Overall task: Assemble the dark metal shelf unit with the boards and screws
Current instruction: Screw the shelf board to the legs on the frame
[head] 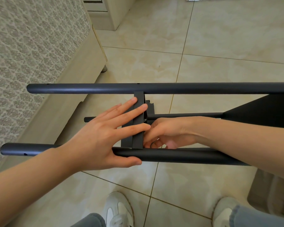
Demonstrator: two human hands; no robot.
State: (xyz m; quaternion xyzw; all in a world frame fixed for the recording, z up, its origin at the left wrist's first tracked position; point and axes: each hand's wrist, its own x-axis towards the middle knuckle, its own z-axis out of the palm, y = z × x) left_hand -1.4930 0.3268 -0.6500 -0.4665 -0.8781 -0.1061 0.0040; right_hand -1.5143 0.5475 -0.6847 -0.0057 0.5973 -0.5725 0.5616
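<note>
The shelf frame [88, 88] runs 9 to 3 o'clock at centre. The left hand [95, 136], fingers spread flat, presses its board [138, 122]. The right hand [167, 133], at the board's 3 o'clock, curls round a small dark tool [153, 143]. Easing that pressure could let the board slip out of line.

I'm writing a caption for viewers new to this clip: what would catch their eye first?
At the centre, the left hand presses spread fingers flat on a dark crosspiece, while the right hand curls round a small bent tool beside it. That crosspiece spans a far tube and a near tube, long dark bars crossing the frame over beige floor tiles.
</note>
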